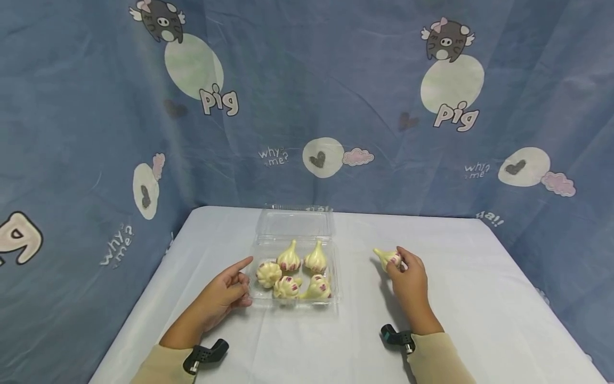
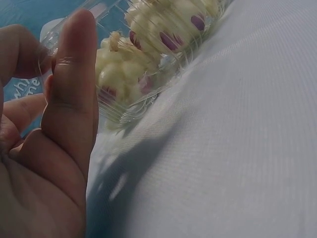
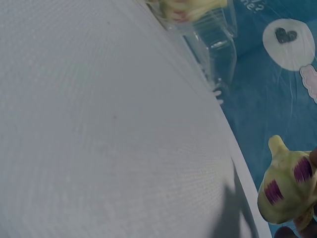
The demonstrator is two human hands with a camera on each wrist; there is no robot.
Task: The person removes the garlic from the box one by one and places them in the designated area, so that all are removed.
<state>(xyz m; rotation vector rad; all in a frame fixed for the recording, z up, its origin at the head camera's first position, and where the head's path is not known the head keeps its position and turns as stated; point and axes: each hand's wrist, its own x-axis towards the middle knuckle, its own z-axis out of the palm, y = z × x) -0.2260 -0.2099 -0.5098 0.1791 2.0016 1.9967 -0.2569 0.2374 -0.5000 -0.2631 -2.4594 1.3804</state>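
sleeves cross the bottom edge of the frame. right hand, right of centre, pinches one garlic over the worktop. left hand, index finger straight, touches the left side of the clear box, lower centre, where five garlics sit. blue cloth fills the top.

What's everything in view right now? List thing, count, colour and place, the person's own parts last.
Cloth-covered table: one, white, before the person
Hinged rectangular plastic container: one, clear, on the table, lid open
Rounded garlic bulbs: five, pale yellow with purple patches, inside the container
Matching loose bulb: one, same colours, right of the container
Pig-printed fabric backdrop: seemingly one, blue, behind and beside the table
Small wrist devices: two, black, at the cuffs
Long sleeves: two, beige, on the forearms
Left hand: one, bare, at the container's left side
Right hand: one, bare, holding the loose bulb
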